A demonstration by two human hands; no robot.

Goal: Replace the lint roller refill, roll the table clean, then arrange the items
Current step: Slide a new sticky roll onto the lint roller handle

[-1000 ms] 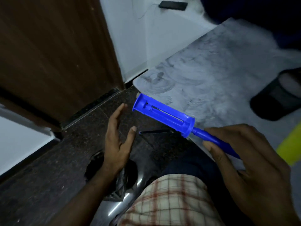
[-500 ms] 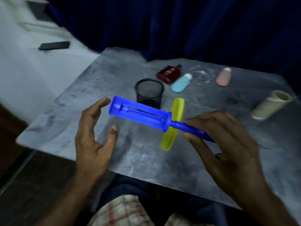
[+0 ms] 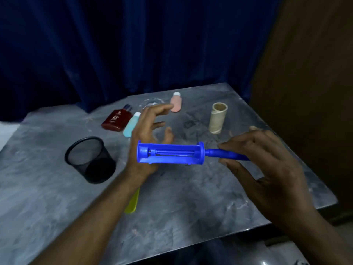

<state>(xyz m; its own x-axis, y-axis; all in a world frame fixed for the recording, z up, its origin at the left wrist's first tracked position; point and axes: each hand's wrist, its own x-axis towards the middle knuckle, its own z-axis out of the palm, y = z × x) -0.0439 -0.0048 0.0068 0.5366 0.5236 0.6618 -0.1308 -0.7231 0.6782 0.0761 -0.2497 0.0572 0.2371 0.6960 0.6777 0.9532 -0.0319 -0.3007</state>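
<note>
Holding the bare blue lint roller frame [image 3: 170, 154] level above the middle of the desk [image 3: 47, 197], the right hand [image 3: 267, 169] pinched its handle between thumb and fingertips, the other fingers loose. The frame carried no refill. Beyond the frame's head, the left hand [image 3: 149, 129] was open with fingers spread and held nothing.

The refill roll [image 3: 218, 118], pale with a cardboard core, lay on the desk beyond the frame and to its right, well apart from it. The step in hand was probably fetching that roll. Done well, the left hand would take it around its middle, line its bore up with the frame's free end, and slide it on straight while the right hand kept the handle steady; a tilted start would likely jam.

Left of the frame stood a black mesh cup [image 3: 89, 159]. Beyond it lay a dark red bottle [image 3: 117, 120], a light blue bottle [image 3: 131, 124], a pink bottle [image 3: 176, 102] and a clear dish [image 3: 150, 102]. A yellow strip [image 3: 132, 201] showed below the left forearm. The red bottle bore pale lettering, too blurred to read.
</note>
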